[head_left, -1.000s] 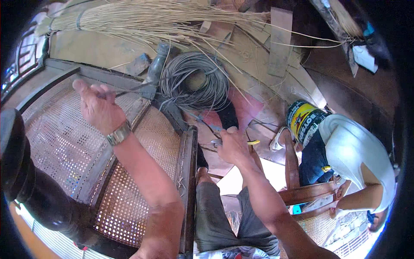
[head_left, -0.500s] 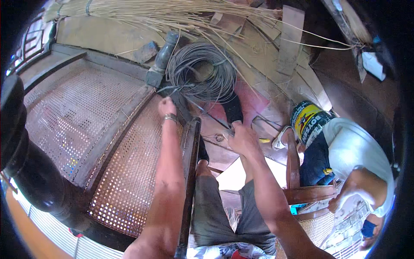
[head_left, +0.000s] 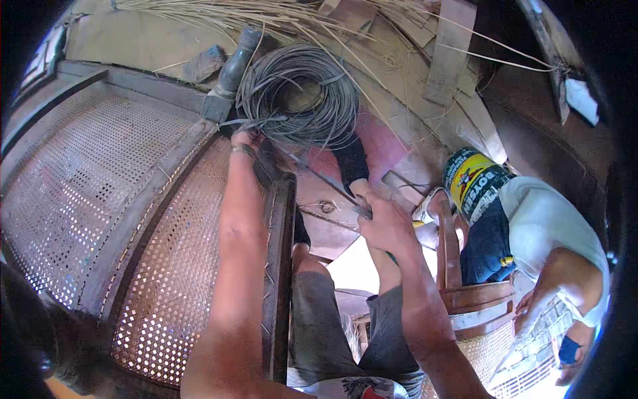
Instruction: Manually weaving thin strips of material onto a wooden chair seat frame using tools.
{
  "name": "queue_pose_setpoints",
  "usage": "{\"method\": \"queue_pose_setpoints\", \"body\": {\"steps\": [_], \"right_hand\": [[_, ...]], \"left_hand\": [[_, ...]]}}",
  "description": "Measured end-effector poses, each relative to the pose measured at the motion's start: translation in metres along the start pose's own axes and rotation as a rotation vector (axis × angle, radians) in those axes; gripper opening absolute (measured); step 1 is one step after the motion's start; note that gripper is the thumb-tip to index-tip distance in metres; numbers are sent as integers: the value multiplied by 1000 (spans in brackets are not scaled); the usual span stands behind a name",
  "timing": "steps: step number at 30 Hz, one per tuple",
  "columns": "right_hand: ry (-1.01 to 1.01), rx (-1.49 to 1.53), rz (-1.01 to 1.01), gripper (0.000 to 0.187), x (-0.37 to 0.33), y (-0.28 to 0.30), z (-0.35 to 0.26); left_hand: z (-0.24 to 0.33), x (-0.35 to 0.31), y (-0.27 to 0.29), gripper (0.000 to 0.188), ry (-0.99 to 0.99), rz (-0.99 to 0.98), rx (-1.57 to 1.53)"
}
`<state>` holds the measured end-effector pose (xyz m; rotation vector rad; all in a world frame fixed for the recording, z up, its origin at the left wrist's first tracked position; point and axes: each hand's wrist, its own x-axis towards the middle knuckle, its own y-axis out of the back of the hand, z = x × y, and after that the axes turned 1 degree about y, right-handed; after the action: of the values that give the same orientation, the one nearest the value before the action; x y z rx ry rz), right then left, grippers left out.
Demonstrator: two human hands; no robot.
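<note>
My left hand (head_left: 247,137), a dark wristband behind it, is closed at the far corner of a dark wooden frame with woven cane panels (head_left: 174,266). Whatever its fingers pinch is too small to name. Close by, a loose grey strap end (head_left: 256,122) crosses the corner beside a large coil of dark grey strips (head_left: 335,110). Farther right, my right hand (head_left: 389,227) is wrapped round the near end of a long thin grey strip (head_left: 319,174). This strip slants up toward my left hand; whether its far end is held there, I cannot tell.
Long pale canes (head_left: 199,12) lie across the far side. A turned wooden post (head_left: 234,66) rises at the frame's corner. To the right are a green and yellow bucket (head_left: 475,183), a wooden chair (head_left: 458,302) and another person in a white shirt (head_left: 555,226).
My left hand has moved farther forward along the frame, up to the corner beside the coil. My right hand is a little lower and to the right, still on the strip. The view has shifted.
</note>
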<state>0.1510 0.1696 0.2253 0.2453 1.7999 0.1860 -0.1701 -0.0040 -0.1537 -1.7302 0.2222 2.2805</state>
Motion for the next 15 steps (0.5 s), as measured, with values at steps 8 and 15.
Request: {"method": "queue_pose_setpoints", "body": {"steps": [8,15], "right_hand": [[63,3,129,32,-1,-9,1],[-42,102,384,32,1,2,30]], "left_hand": [[3,-3,-21,15,217,18,152],[14,-41,-31,10,6,-138,175]]}}
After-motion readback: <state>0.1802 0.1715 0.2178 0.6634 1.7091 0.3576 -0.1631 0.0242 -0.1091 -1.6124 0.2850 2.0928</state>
